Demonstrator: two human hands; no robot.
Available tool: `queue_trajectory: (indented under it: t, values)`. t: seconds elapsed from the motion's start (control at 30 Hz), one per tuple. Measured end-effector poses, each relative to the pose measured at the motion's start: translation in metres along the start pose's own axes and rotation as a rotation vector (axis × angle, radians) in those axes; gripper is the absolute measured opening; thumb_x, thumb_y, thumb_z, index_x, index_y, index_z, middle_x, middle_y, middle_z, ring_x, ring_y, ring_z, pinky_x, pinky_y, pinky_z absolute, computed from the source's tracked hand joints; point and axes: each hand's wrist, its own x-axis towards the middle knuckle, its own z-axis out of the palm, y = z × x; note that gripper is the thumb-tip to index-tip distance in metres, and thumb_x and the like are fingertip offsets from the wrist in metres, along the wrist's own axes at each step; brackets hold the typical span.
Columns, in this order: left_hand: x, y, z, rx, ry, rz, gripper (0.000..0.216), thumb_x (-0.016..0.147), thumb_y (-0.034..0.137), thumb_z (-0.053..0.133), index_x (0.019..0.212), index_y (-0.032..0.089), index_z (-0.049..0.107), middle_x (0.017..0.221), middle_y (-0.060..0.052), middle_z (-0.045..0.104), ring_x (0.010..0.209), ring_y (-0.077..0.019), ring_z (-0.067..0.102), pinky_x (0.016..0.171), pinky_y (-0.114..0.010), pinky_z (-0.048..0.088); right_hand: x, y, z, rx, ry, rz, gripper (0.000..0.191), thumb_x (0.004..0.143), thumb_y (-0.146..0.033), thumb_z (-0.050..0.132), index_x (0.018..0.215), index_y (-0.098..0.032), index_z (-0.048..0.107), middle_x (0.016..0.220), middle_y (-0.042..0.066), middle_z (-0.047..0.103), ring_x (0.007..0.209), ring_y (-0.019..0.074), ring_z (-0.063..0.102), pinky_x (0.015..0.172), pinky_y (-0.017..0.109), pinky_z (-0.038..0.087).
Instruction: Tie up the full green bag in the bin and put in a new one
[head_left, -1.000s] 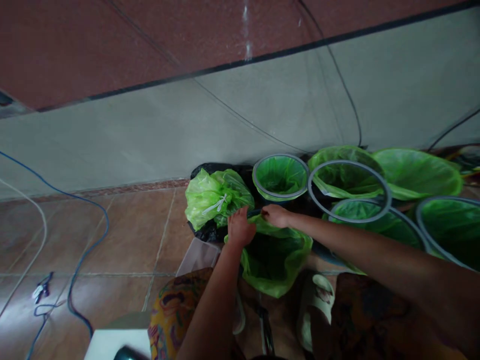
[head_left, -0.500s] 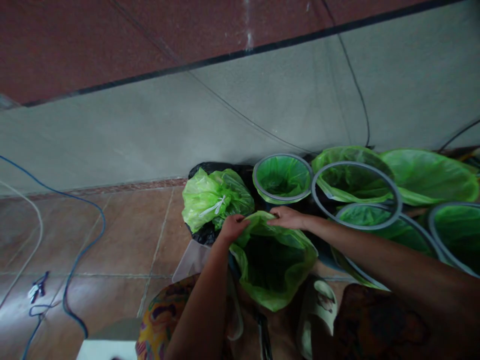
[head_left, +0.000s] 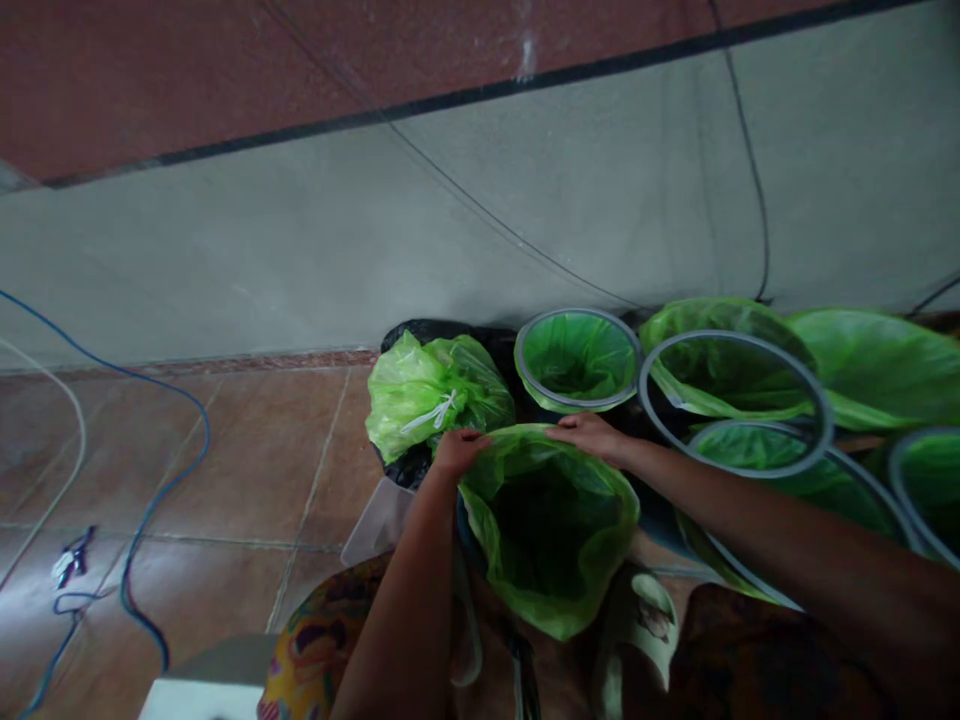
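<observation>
A green plastic bag (head_left: 525, 590) lines a dark bin between my feet, its mouth spread wide and its front edge hanging over the rim. My left hand (head_left: 460, 452) pinches the bag's far edge on the left. On the same edge, further right, my right hand (head_left: 591, 437) grips the plastic between thumb and fingers. Just behind my left hand rests a tied green bag (head_left: 439, 390) with white strings, on black plastic. A bin with a grey ring and green liner (head_left: 577, 355) stands beyond my right hand.
To the right are more green-lined bins and a loose grey ring (head_left: 825, 400). A clear plastic piece (head_left: 375, 525) lies left of the bin. Keys (head_left: 73, 560) and a blue cable (head_left: 169, 475) lie on the tiled floor, below the grey wall (head_left: 300, 250).
My hands have moved slightly apart along the bag's far edge, and that edge looks straighter. The view has shifted a little, with the right-hand bins now further right.
</observation>
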Motion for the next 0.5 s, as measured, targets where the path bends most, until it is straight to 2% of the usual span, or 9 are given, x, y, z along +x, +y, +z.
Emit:
queue_trajectory:
  t: [0.13,0.33,0.5]
  values:
    - [0.002,-0.001,-0.003,0.130,0.034,-0.080,0.020,0.081,0.028,0.062,0.084,0.015,0.078,0.071,-0.004,0.070,0.068,-0.0149,0.063,0.066,-0.024,0.047,0.004,-0.003,-0.002,-0.101,0.046,-0.005,0.034,0.080,-0.046,0.062,0.064,-0.017,0.067,0.057,0.001,0.056,0.059,0.0163,0.052,0.057,0.029,0.036]
    - [0.007,-0.002,0.002,0.236,0.062,-0.108,0.023,0.083,0.028,0.061,0.089,0.015,0.079,0.078,-0.007,0.074,0.076,-0.0190,0.068,0.068,-0.026,0.048,0.012,0.004,-0.001,-0.185,0.128,0.032,0.031,0.081,-0.042,0.062,0.075,-0.015,0.075,0.067,0.006,0.068,0.069,0.0204,0.061,0.059,0.029,0.038]
    - [0.013,-0.005,0.009,0.288,0.077,-0.138,0.027,0.085,0.031,0.060,0.091,0.013,0.079,0.082,-0.012,0.075,0.080,-0.0212,0.070,0.070,-0.027,0.050,0.016,0.011,0.008,-0.170,0.157,0.070,0.032,0.083,-0.046,0.058,0.069,-0.020,0.072,0.063,0.000,0.065,0.067,0.0172,0.061,0.059,0.026,0.040]
